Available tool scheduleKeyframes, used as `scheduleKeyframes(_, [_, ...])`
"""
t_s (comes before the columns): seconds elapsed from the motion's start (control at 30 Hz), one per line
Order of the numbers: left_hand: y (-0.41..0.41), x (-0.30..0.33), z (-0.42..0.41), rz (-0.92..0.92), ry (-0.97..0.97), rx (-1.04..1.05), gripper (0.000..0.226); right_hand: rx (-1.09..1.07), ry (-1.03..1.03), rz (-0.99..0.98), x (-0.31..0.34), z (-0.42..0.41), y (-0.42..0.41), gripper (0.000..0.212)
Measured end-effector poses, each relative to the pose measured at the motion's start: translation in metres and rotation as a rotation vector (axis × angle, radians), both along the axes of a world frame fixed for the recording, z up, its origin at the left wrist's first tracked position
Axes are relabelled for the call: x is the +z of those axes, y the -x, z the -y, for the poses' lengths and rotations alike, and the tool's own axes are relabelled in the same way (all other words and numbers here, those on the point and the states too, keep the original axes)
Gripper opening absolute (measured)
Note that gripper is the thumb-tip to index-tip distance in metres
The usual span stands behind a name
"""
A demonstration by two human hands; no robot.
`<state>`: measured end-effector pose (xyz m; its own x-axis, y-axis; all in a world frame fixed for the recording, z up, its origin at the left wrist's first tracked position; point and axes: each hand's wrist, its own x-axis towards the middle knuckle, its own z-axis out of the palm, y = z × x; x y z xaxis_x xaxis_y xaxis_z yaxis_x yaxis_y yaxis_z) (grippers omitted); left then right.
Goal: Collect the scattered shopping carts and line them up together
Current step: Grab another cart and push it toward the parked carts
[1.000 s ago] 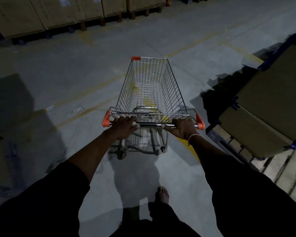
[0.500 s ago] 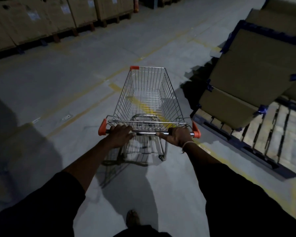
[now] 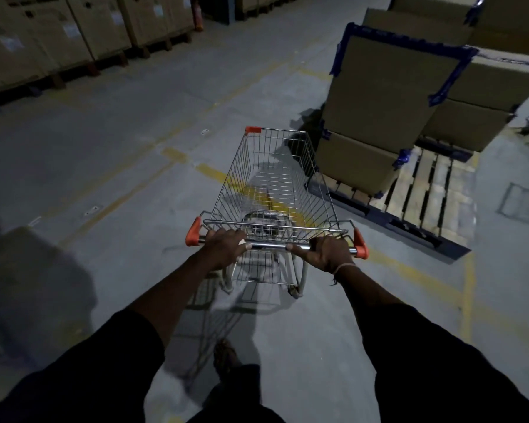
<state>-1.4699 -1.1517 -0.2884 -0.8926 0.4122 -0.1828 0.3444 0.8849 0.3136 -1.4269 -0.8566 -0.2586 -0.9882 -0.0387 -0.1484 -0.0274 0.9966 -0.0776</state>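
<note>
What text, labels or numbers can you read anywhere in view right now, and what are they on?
None can be read.
White labels on the stacked cartons at upper left: too blurred.
Dark print on the white carton top at upper right: too blurred.
Shopping cart: no visible text.

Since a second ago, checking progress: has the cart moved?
Yes. The cart has rolled forward, now alongside the pallet of boxes on the right.

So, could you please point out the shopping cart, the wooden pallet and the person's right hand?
shopping cart (image 3: pixel 275 181): head view, wire basket floor.
wooden pallet (image 3: pixel 425 190): head view, bare top slats.
right hand (image 3: pixel 327 250): head view, back of the hand on the handle.
</note>
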Motion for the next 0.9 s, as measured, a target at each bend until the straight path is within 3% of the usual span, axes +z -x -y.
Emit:
scheduleKeyframes(0.07, [-0.029,0.004,-0.016,0.018,0.007,-0.021,0.073,-0.040,-0.005,0.007,-0.003,-0.015,-0.036,0.095])
scheduleKeyframes(0.3, [-0.104,0.024,-0.071,0.063,0.126,-0.175,0.046,-0.203,-0.024,0.015,-0.001,-0.050,-0.148,0.092])
scheduleKeyframes(0.53, [-0.151,0.025,-0.094,0.070,0.055,-0.380,0.042,-0.398,0.024,0.028,0.000,-0.055,-0.243,0.105])
scheduleKeyframes(0.7, [-0.183,0.019,-0.112,0.010,0.106,-0.538,0.041,-0.562,0.022,0.041,-0.001,-0.050,-0.315,0.089])
scheduleKeyframes(0.9, [-0.236,0.013,-0.129,-0.014,0.084,-0.710,0.042,-0.728,-0.001,0.019,-0.005,-0.035,-0.405,0.087])
